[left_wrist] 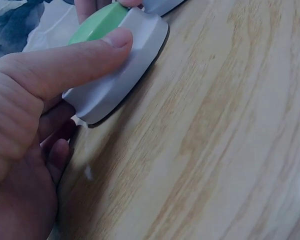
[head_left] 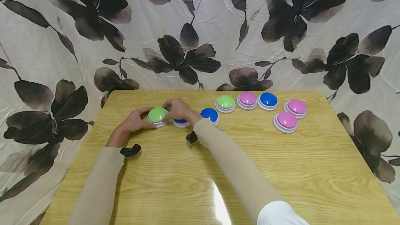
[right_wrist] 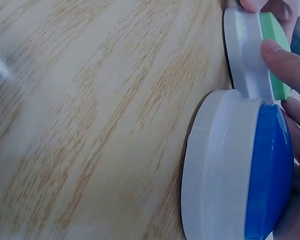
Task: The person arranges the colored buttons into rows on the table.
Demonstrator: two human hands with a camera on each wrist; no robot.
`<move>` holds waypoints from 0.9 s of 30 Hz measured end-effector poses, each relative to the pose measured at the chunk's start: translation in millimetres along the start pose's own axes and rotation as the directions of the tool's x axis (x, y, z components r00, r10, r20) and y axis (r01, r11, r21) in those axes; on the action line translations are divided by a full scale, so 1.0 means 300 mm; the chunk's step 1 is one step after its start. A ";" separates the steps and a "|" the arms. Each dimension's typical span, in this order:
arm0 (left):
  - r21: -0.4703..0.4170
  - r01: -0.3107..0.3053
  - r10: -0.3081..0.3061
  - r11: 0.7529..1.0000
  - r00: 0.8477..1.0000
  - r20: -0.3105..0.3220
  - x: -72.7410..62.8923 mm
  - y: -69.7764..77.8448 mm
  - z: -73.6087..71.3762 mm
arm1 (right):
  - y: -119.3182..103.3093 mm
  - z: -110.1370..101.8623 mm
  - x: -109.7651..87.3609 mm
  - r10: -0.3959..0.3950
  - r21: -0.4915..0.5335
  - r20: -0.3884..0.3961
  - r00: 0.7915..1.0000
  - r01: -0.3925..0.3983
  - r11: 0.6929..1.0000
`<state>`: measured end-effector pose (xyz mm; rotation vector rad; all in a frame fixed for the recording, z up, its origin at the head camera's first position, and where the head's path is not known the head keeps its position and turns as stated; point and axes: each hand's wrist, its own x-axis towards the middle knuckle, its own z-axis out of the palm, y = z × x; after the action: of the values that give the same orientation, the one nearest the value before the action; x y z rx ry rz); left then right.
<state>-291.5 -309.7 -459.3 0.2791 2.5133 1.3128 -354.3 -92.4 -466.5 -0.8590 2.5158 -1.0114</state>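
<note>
A green push button (head_left: pixel 157 115) with a white base sits at the left of the table, between both hands. My left hand (head_left: pixel 136 121) grips it from the left; in the left wrist view the thumb (left_wrist: pixel 97 60) lies along the white base (left_wrist: pixel 115 75). From the right, my right hand (head_left: pixel 179 108) pinches the same button with thumb and finger at its rim. Beneath the right hand is a blue push button (right_wrist: pixel 270 170), mostly hidden by that hand in the head view. Its base stands right by the green one's in the right wrist view.
Further right stand another blue button (head_left: pixel 209 114), a green one (head_left: pixel 225 102), a pink one (head_left: pixel 248 99) and a blue one (head_left: pixel 267 100). Two more pink buttons, one nearer (head_left: pixel 286 121) and one behind (head_left: pixel 296 107), lie at the right. Floral cloth (head_left: pixel 200 44) hangs behind the wooden table (head_left: pixel 175 183).
</note>
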 end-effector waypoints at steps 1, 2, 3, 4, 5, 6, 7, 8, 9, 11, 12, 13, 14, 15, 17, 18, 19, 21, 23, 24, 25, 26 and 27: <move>-0.002 -0.003 0.003 1.000 1.000 -0.001 0.000 -0.001 0.000 | -0.001 -0.001 0.001 0.000 -0.002 0.002 1.000 0.000 1.000; -0.008 -0.006 0.006 1.000 1.000 -0.002 0.000 -0.003 -0.001 | -0.004 -0.002 0.002 -0.001 -0.005 0.004 1.000 0.001 1.000; -0.010 -0.010 0.010 1.000 1.000 -0.001 -0.001 -0.004 -0.002 | -0.006 -0.003 0.003 -0.004 -0.008 0.005 1.000 0.004 1.000; -0.014 -0.014 0.014 1.000 1.000 -0.002 -0.002 -0.006 -0.003 | -0.009 -0.004 0.003 -0.007 -0.012 0.007 1.000 0.007 1.000; -0.019 -0.020 0.019 1.000 1.000 -0.002 -0.002 -0.009 -0.005 | -0.012 -0.005 0.004 -0.011 -0.017 0.010 1.000 0.012 1.000; -0.024 -0.021 0.021 0.999 1.000 -0.004 -0.001 -0.013 -0.006 | -0.015 -0.007 0.003 -0.016 -0.021 0.013 1.000 0.017 1.000; -0.025 -0.023 0.022 0.999 1.000 -0.006 0.001 -0.019 -0.007 | -0.019 -0.009 0.003 -0.021 -0.026 0.014 1.000 0.021 0.999; -0.033 -0.023 0.022 0.999 1.000 -0.008 0.005 -0.031 -0.008 | -0.022 -0.011 0.002 -0.026 -0.033 0.016 1.000 0.027 0.999; -0.031 -0.026 0.026 0.999 1.000 -0.011 0.011 -0.045 -0.007 | -0.025 -0.014 0.000 -0.031 -0.035 0.017 0.999 0.032 0.999; -0.035 -0.035 0.035 0.999 0.999 -0.016 0.024 -0.078 -0.004 | -0.027 -0.019 -0.006 -0.038 -0.036 0.016 0.999 0.038 0.999; -0.038 -0.038 0.037 0.999 0.999 -0.014 0.030 -0.094 0.001 | -0.027 -0.021 -0.012 -0.037 -0.028 0.015 0.999 0.038 0.999; -0.041 -0.045 0.044 0.998 0.999 -0.014 0.035 -0.109 0.007 | -0.026 -0.023 -0.020 -0.037 -0.017 0.011 0.999 0.037 0.999; -0.042 -0.046 0.045 0.998 0.999 -0.016 0.041 -0.123 0.013 | -0.024 -0.025 -0.028 -0.038 -0.006 0.005 0.999 0.038 0.999; -0.038 -0.051 0.051 0.998 0.999 -0.018 0.044 -0.132 0.020 | -0.019 -0.027 -0.036 -0.039 0.011 -0.001 0.999 0.039 0.999; -0.051 -0.059 0.058 0.997 0.998 -0.032 0.046 -0.141 0.030 | -0.008 -0.036 -0.050 -0.036 0.042 -0.015 0.999 0.036 0.998; -0.049 -0.064 0.062 0.997 0.997 -0.048 0.044 -0.139 0.030 | -0.004 -0.044 -0.057 -0.037 0.054 -0.023 0.999 0.039 0.998; -0.053 -0.067 0.064 0.996 0.996 -0.067 0.042 -0.139 0.029 | -0.001 -0.054 -0.062 -0.045 0.062 -0.031 0.998 0.047 0.997; -0.058 -0.080 0.074 0.995 0.992 -0.103 0.032 -0.134 0.020 | 0.003 -0.079 -0.069 -0.060 0.064 -0.044 0.997 0.062 0.996; -0.067 -0.098 0.089 0.993 0.987 -0.131 0.017 -0.128 0.009 | -0.003 -0.108 -0.083 -0.071 0.059 -0.057 0.996 0.074 0.995; -0.075 -0.104 0.093 0.992 0.986 -0.138 0.007 -0.126 0.005 | -0.004 -0.121 -0.091 -0.075 0.055 -0.063 0.995 0.079 0.995; -0.081 -0.108 0.096 0.991 0.985 -0.144 -0.004 -0.124 0.002 | -0.006 -0.134 -0.101 -0.078 0.049 -0.067 0.995 0.081 0.995; -0.084 -0.113 0.099 0.990 0.984 -0.149 -0.015 -0.122 0.000 | -0.008 -0.147 -0.110 -0.078 0.045 -0.073 0.994 0.081 0.996; -0.089 -0.114 0.100 0.989 0.983 -0.154 -0.027 -0.119 -0.001 | -0.008 -0.158 -0.121 -0.076 0.039 -0.080 0.994 0.079 0.996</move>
<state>-285.3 -332.5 -487.1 0.3088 2.5778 1.5471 -347.4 -46.1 -429.3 -0.9281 2.5327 -1.1399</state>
